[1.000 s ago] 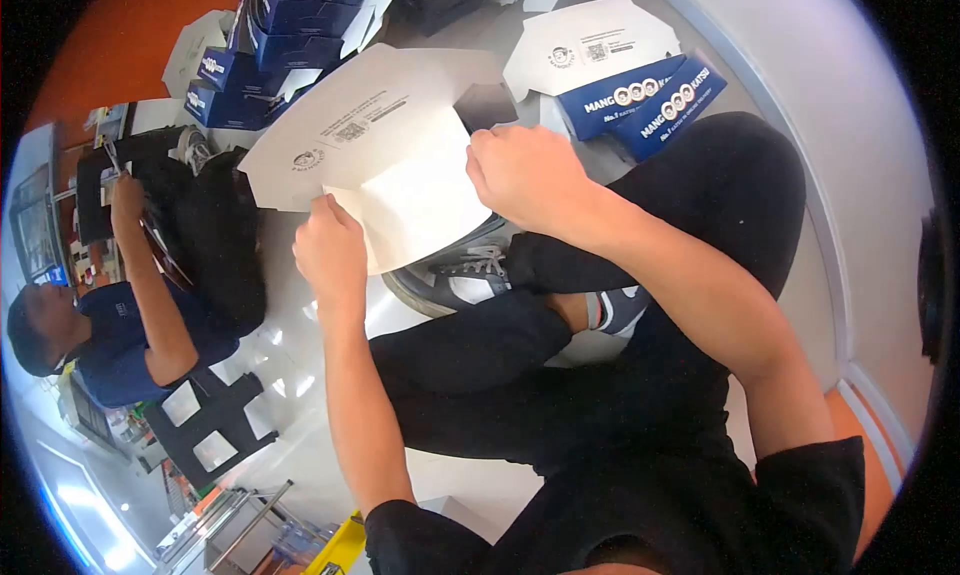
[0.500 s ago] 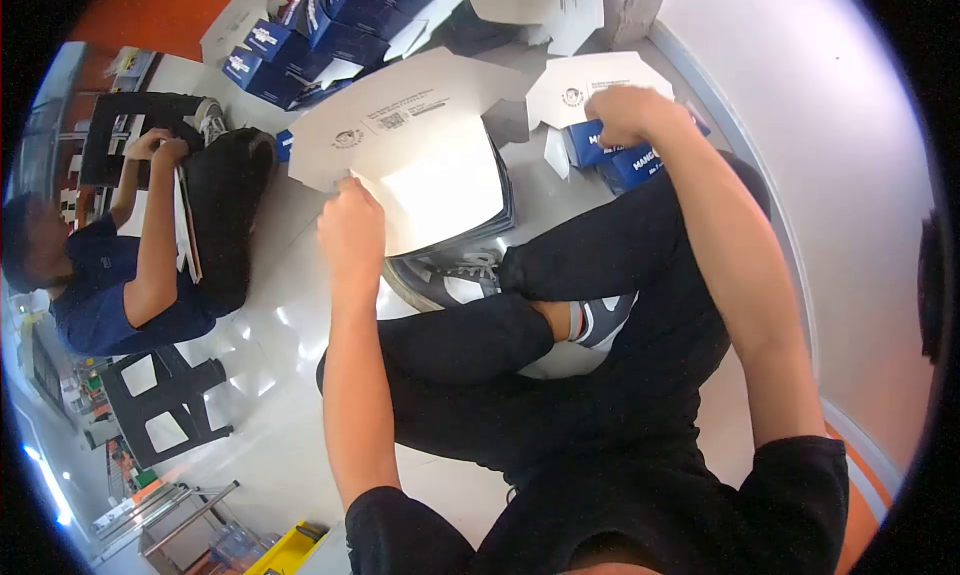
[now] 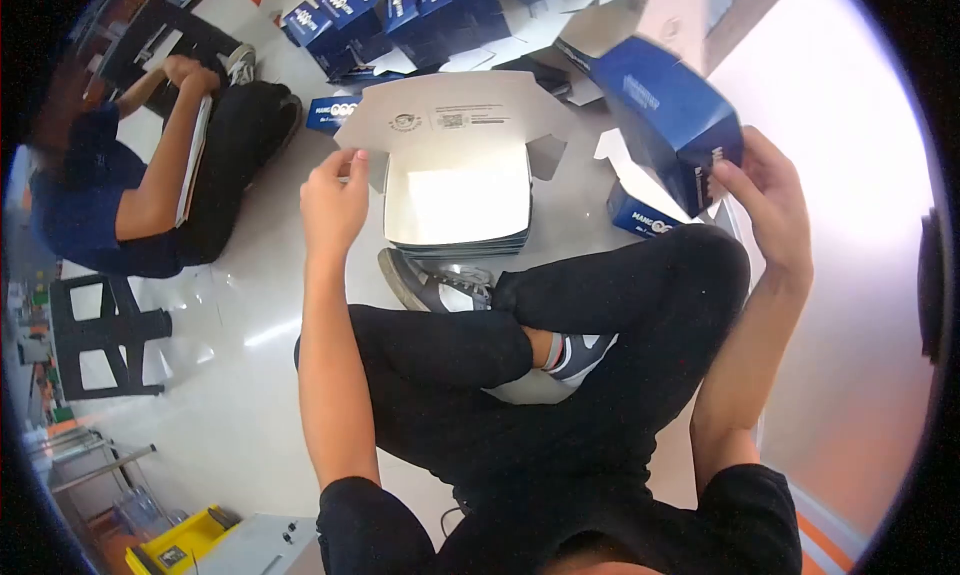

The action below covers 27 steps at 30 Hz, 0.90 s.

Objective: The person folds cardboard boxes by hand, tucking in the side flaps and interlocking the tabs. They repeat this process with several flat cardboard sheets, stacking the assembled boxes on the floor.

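My right hand point(image 3: 768, 203) grips the end of a raised blue box point(image 3: 665, 110), whose pale flap sticks up, blurred. Beside the left edge of a stack of flat white cartons point(image 3: 458, 200) is my left hand point(image 3: 335, 197), with thumb and fingers slightly apart and nothing between them. The stack lies on the floor in front of my shoes, its printed flap point(image 3: 450, 110) pointing away from me. Below the raised box, another blue box point(image 3: 635, 213) rests on the floor near my right knee.
Several blue boxes point(image 3: 400, 20) are piled at the top. On the left sits another person point(image 3: 160, 195) with papers, near a black stool point(image 3: 105, 335). A wall point(image 3: 830, 175) stands at the right. A yellow container point(image 3: 185, 543) is at the lower left.
My right hand has moved from the stack to the boxes at the right and lifted one blue box. My left hand has let go of the top carton's edge. The view has turned.
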Each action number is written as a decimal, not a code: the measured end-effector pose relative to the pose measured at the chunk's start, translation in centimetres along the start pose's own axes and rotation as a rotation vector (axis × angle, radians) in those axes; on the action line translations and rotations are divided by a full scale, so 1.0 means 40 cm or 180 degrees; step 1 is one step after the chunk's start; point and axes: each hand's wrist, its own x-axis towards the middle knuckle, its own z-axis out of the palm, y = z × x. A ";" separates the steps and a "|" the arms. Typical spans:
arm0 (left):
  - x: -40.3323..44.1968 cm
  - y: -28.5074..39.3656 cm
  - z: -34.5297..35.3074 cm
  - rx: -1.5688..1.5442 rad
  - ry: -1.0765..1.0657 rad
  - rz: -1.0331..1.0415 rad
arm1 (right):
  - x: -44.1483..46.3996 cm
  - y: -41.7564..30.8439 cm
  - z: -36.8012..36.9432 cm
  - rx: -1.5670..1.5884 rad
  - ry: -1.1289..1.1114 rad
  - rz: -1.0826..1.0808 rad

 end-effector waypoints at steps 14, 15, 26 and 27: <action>-0.012 -0.026 -0.006 -0.0414 -0.1411 -0.0100 | 0.158 0.044 0.596 -0.2660 -0.1022 -0.2372; -0.014 -0.028 -0.005 -0.0429 -0.1357 -0.0016 | 0.152 0.023 0.575 -0.2371 -0.0799 -0.2471; -0.026 0.050 -0.034 -0.0341 -0.0873 -0.0094 | 0.132 0.139 0.405 -0.0668 0.0554 -0.0121; -0.026 0.052 -0.034 -0.0306 -0.0887 -0.0084 | 0.135 0.147 0.406 -0.0401 0.0737 -0.0075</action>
